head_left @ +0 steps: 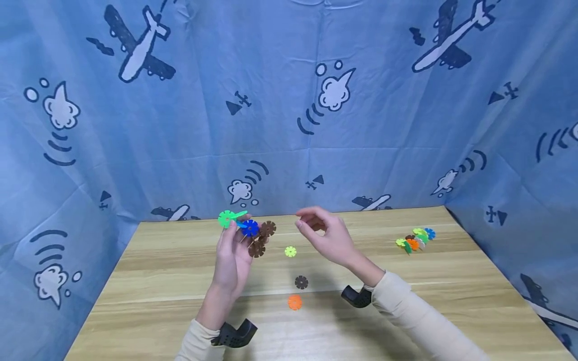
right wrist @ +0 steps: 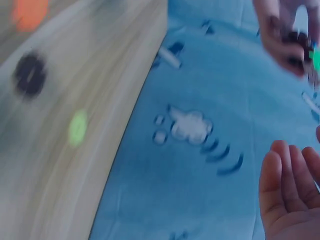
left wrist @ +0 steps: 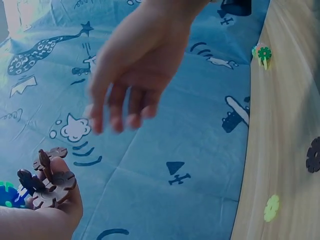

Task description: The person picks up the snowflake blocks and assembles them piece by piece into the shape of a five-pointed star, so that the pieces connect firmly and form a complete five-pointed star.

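While your left grip (head_left: 231, 265) grasps linked discs (head_left: 250, 228), squeezing could pop one loose; your right grip (head_left: 329, 238) hangs empty.

Brn discs (head_left: 257, 245), blue disc (head_left: 249, 225), grn disc (head_left: 225, 218), lt-blue plane-print curtain (head_left: 280, 50)

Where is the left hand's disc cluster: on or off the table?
Off the table: the left hand holds the cluster; the left wrist view shows curtain behind it.
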